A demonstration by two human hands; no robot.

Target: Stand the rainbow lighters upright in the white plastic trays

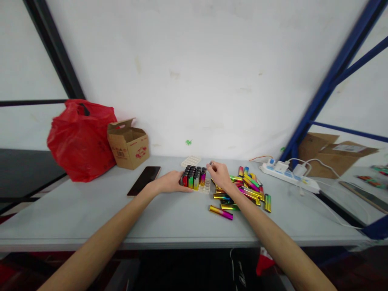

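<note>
A clear plastic tray (206, 186) stands on the grey table, holding several rainbow-coloured lighters (194, 176) upright in rows. My left hand (169, 182) rests against the tray's left side, fingers curled on it. My right hand (218, 174) hovers at the tray's far right corner, fingertips pinched on a lighter (209, 165) that is mostly hidden. To the right lies a loose pile of rainbow lighters (247, 188).
A black phone (144, 180) lies left of the tray. An empty white tray (190, 161) sits behind it. A cardboard box (128, 144) and red plastic bag (80, 139) stand at the back left. A white power strip (289, 174) with cables runs at the right.
</note>
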